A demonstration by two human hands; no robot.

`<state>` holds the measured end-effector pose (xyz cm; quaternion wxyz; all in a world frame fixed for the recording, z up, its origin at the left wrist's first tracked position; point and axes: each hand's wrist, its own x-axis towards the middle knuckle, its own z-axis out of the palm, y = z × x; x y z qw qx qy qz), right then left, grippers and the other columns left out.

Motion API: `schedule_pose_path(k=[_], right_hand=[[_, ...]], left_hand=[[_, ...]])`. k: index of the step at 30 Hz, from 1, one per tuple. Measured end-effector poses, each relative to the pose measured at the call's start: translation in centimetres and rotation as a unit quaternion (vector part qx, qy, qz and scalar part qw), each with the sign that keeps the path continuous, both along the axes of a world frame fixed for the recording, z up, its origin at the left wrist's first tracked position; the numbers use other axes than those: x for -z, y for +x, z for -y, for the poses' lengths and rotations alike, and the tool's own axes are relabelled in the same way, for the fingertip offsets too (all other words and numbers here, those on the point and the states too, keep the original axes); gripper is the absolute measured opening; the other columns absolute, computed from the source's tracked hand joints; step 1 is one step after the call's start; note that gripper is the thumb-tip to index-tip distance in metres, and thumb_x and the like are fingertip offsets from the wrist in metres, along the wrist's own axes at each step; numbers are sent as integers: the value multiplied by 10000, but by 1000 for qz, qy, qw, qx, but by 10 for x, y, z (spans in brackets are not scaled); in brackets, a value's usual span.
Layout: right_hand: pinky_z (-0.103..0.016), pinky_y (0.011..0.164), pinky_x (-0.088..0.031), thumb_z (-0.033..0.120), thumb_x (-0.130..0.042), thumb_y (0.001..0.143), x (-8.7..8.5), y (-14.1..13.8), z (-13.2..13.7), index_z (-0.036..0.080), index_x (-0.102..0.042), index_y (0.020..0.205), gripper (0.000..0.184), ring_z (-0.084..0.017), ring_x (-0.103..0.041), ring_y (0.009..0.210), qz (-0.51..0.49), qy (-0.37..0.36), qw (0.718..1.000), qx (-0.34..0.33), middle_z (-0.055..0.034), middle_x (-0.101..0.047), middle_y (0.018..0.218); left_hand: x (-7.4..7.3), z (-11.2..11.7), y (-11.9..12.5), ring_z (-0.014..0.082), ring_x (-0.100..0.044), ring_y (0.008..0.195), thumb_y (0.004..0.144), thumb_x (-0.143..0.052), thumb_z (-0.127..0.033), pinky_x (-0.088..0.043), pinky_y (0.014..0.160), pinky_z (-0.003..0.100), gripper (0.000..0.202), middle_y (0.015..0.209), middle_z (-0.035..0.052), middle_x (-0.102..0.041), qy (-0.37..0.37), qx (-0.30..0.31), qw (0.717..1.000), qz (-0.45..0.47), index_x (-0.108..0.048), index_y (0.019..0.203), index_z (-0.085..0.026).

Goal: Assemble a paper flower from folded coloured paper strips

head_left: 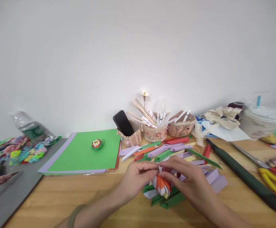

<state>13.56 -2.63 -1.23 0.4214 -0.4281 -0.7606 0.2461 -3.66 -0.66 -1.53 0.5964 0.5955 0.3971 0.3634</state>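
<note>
My left hand (138,178) and my right hand (186,179) meet over a folded paper piece (163,186) with orange, white and green layers. Both hands pinch it from either side, just above the wooden table (99,202). A ring shows on a finger of my left hand. Behind the hands lies a heap of folded paper strips (173,151) in purple, green, red and orange. More green folded paper (170,200) lies under the piece.
A stack of green card (80,155) with a small paper flower (96,144) lies left. Stick-built pots (155,128) hold sticks and a phone (123,123). Scissors (271,172), a dark long tool (244,177), a lidded cup (262,122) and lace stand right. Coloured loops and a bottle (30,127) sit far left.
</note>
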Motion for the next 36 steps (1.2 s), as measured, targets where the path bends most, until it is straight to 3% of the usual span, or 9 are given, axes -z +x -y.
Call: schedule_pose_path(k=[4, 7, 11, 16, 23, 30, 36], right_hand=[[-236, 580, -437, 223, -598, 804, 3, 0, 0, 190, -654, 869, 92, -139, -557, 650, -11, 24, 999, 18, -22, -600, 729], [-243, 605, -437, 255, -600, 800, 2, -1, -2, 193, -620, 748, 84, -147, -558, 683, -31, 0, 999, 23, -17, -590, 730], [-251, 663, -436, 310, -606, 785, -4, -2, -2, 190, -595, 641, 187, -161, -562, 765, -65, -68, 996, 4, -25, -581, 800], [-241, 608, -415, 394, -581, 782, -3, -3, -1, 176, -591, 711, 230, -140, -535, 665, -130, -220, 966, -46, -5, -579, 692], [-213, 541, -348, 408, -681, 679, 1, -7, -3, 154, -519, 657, 303, -99, -451, 582, -190, -322, 925, -66, 31, -503, 614], [-206, 527, -313, 402, -657, 702, 1, -9, -2, 157, -484, 639, 306, -88, -404, 567, -187, -330, 923, -66, 41, -464, 601], [-207, 536, -329, 371, -628, 731, 0, -9, -2, 148, -543, 723, 239, -90, -425, 563, -185, -318, 927, -69, 37, -489, 601]], left_hand=[[0, 2, 0, 196, -599, 780, 667, -666, -284, -456, 738, 304, 191, 834, 75, -701, 14, -42, 999, 10, -724, 799, -158], [-1, 2, 1, 178, -584, 755, 629, -701, -259, -458, 718, 288, 142, 784, 63, -662, 39, -53, 997, 37, -698, 718, -148], [-1, 1, 0, 148, -548, 707, 560, -761, -302, -436, 670, 258, 224, 714, 29, -598, 22, -41, 996, 72, -634, 645, -138], [-3, 2, 0, 87, -484, 545, 528, -781, -344, -372, 546, 214, 318, 601, -11, -570, -100, -7, 989, 106, -566, 623, -130], [2, 1, -2, 72, -491, 543, 545, -779, -311, -351, 523, 188, 306, 619, -11, -584, -115, 10, 985, 125, -582, 686, -124], [4, 0, -1, 54, -473, 483, 533, -791, -295, -324, 475, 174, 302, 559, -18, -583, -131, 0, 983, 126, -567, 636, -120], [5, -1, -1, 63, -497, 497, 520, -797, -295, -341, 490, 176, 300, 567, -13, -603, -137, -4, 983, 125, -585, 638, -119]])
